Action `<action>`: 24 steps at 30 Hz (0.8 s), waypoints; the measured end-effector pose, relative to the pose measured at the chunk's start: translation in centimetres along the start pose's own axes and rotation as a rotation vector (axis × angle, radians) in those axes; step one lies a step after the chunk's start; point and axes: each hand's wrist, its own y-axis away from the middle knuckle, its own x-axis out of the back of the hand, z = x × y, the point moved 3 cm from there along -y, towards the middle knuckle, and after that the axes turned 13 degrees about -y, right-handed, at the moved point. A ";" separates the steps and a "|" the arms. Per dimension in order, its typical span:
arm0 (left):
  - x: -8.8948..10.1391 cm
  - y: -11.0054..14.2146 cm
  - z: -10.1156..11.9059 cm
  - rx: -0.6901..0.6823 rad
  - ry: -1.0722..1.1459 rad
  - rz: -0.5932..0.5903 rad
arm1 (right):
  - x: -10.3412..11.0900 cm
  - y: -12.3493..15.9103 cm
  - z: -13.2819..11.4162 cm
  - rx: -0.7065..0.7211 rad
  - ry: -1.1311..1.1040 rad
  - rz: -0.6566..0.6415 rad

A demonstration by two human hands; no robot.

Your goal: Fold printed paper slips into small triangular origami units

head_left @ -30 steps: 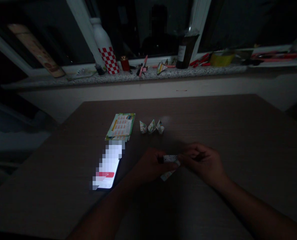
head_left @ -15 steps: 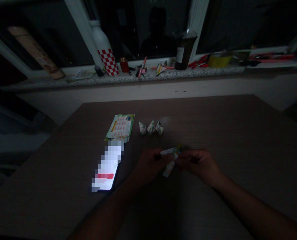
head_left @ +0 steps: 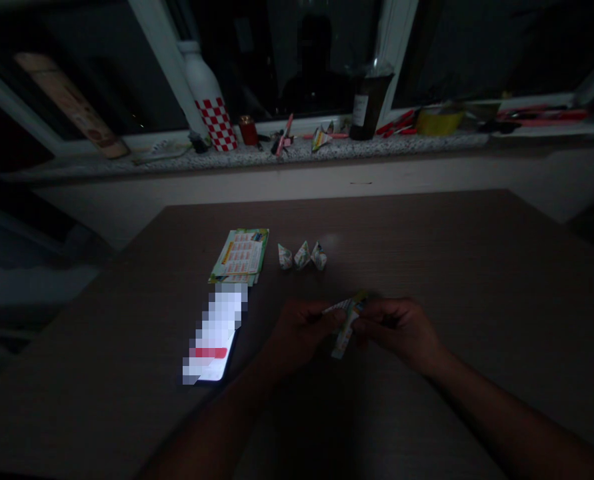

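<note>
Between my two hands is a folded strip of printed paper (head_left: 343, 340), with one leg hanging down toward me. My left hand (head_left: 304, 330) pinches it from the left, thumb on top. From the right, the thumb and fingers of my right hand (head_left: 399, 328) close on its other side. Just beyond stand three small folded paper pieces (head_left: 302, 256) in a row, each with a pointed top. Farther left lies a stack of printed paper sheets (head_left: 241, 255). The finer creases in the strip are too dark to make out.
A lit phone (head_left: 217, 333) lies left of my left forearm on the wooden table (head_left: 451, 253). Along the stone windowsill (head_left: 161, 163) stand a red-checked white bottle (head_left: 211, 100), a dark cup (head_left: 369, 107), a small red jar (head_left: 248, 130) and a roll of yellow tape (head_left: 440, 122).
The paper strip has turned slightly in my fingers, and its lower leg has swung a little to the right. Both hands stay nearly in place.
</note>
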 end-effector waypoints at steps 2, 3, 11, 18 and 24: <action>-0.1 0.0 -0.1 0.000 0.006 -0.009 | 0.1 0.0 0.1 -0.005 -0.002 0.010; -0.1 0.0 -0.1 -0.004 0.000 -0.016 | 0.1 0.0 0.1 -0.003 -0.006 0.017; -0.1 0.1 0.1 0.009 -0.071 -0.057 | 0.1 0.0 0.2 0.042 0.026 0.008; -0.4 0.0 -0.1 0.055 -0.103 -0.074 | 0.0 0.3 0.3 0.053 0.052 -0.025; -1.0 -0.1 -0.4 0.050 0.039 -0.137 | 0.1 0.5 0.2 0.147 0.116 -0.041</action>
